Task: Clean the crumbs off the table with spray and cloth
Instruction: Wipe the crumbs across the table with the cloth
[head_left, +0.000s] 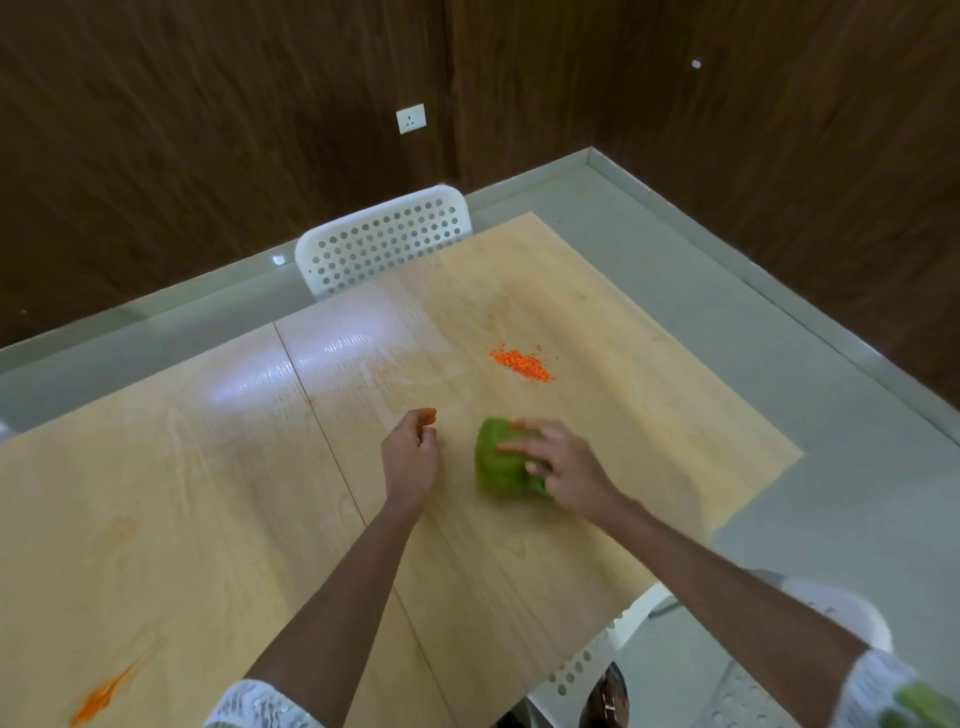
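A green cloth (501, 460) lies bunched on the light wooden table (208, 493), and my right hand (558, 460) presses on it with fingers spread over its right side. My left hand (410, 457) hovers just left of the cloth, fingers curled loosely, with orange crumbs stuck on the fingertips. A small pile of orange crumbs (522, 364) sits beyond the cloth toward the far right. More orange crumbs (104, 693) are smeared near the front left edge. No spray bottle is in view.
A white perforated chair (382, 239) stands at the table's far side. Another white perforated chair (727, 691) is at the near right. Grey floor (779, 338) surrounds the table, with dark wood-panelled walls behind.
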